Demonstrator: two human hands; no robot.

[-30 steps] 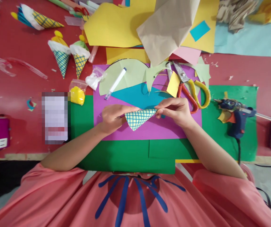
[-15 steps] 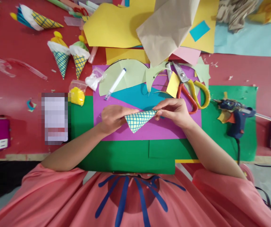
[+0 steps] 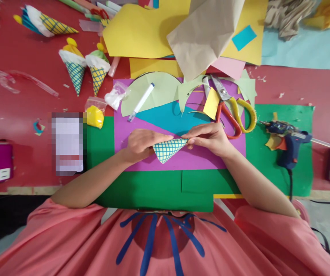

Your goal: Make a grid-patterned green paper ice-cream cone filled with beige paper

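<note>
A small paper cone (image 3: 169,149), pale with a blue-green criss-cross grid, is held between both hands over the purple sheet (image 3: 205,161). Its wide end faces left and its point lies to the right. My left hand (image 3: 139,143) grips the wide end, index finger stretched along the top edge, thumb hidden. Fingers and thumb of my right hand (image 3: 211,138) pinch the cone near its tip. Just beyond the hands is a blue paper piece (image 3: 165,119). Scissors (image 3: 230,103) with red and yellow handles rest close to my right hand.
Finished paper ice-cream cones (image 3: 97,74) lie at the upper left. A marker (image 3: 141,102) rests on pale green paper. Bags of yellow clay (image 3: 95,116) and white clay (image 3: 115,97) sit left, near a blurred phone (image 3: 68,143). A glue gun (image 3: 290,145) lies right, its cord running toward me.
My right hand's fingertips have slid slightly left along the cone's top edge, closer to my left index finger. The cone has tipped a little; my left hand has shifted slightly right.
</note>
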